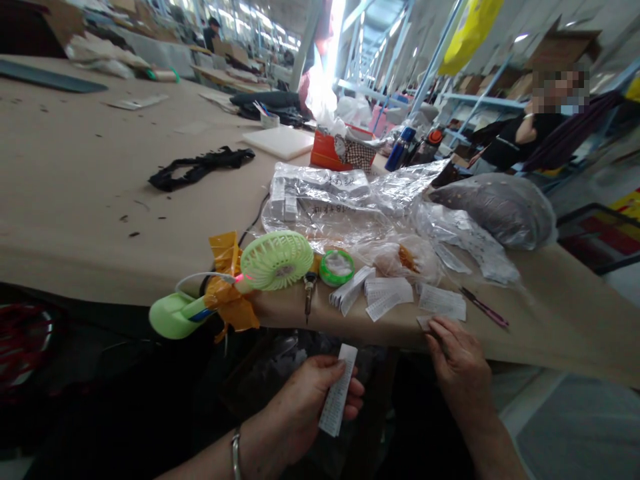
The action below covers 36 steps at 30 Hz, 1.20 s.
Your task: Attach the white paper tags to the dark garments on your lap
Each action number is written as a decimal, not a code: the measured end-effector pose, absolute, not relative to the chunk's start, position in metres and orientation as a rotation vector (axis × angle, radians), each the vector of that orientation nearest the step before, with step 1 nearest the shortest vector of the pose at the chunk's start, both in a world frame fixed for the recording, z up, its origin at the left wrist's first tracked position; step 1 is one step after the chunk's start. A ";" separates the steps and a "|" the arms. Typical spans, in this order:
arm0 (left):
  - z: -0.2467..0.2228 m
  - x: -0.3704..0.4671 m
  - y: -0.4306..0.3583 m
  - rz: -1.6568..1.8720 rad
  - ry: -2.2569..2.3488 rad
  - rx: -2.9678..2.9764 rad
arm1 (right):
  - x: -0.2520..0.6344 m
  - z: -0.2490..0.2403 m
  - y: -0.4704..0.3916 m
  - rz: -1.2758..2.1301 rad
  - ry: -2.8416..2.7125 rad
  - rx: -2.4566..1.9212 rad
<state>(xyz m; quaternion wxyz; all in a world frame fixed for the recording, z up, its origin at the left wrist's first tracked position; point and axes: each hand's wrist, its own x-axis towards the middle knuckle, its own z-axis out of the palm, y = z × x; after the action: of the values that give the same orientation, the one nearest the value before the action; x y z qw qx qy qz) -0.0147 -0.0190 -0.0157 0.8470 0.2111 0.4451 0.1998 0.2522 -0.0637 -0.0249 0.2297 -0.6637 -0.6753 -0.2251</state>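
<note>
My left hand [320, 400] is closed, thumb on top, around a narrow white printed label [336, 397] held in front of the table edge. Whether it is one label or a thin stack, I cannot tell. My right hand [463, 363] rests at the table's front edge, fingertips bent together on a small white label [423, 323], partly covered by the fingers. Just beyond it lies a flat pile of printed labels [443, 302]. To its left are a fanned pile of labels [387, 297] and a folded bundle of labels [351, 291].
Pink-handled tweezers [485, 309] lie right of the labels. A green fan [277, 261], taped to the edge, stands left, near a screwdriver-like tool [309, 297] and a round green tub [337, 267]. Behind are clear plastic bags [345, 213] and a black strap [200, 167]. Another person [520, 133] sits at right.
</note>
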 end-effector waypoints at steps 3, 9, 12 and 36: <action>-0.014 -0.015 -0.018 0.417 0.946 0.450 | 0.258 -0.022 -0.068 -0.495 -1.785 -1.724; -0.008 -0.013 -0.021 0.405 0.927 0.433 | 0.211 -0.011 -0.074 -0.179 -1.459 -1.463; -0.004 -0.011 -0.022 0.426 0.865 0.392 | 0.167 -0.011 -0.077 -0.033 -1.712 -1.246; -0.013 -0.024 -0.024 0.645 0.792 0.268 | 0.121 -0.031 -0.076 0.092 -2.177 -1.090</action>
<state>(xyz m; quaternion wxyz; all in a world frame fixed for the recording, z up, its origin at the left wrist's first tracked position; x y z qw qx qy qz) -0.0241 -0.0242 -0.0134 0.8638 0.1277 0.3779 0.3076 0.1208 -0.0763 -0.0313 0.3451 -0.4199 -0.8386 0.0354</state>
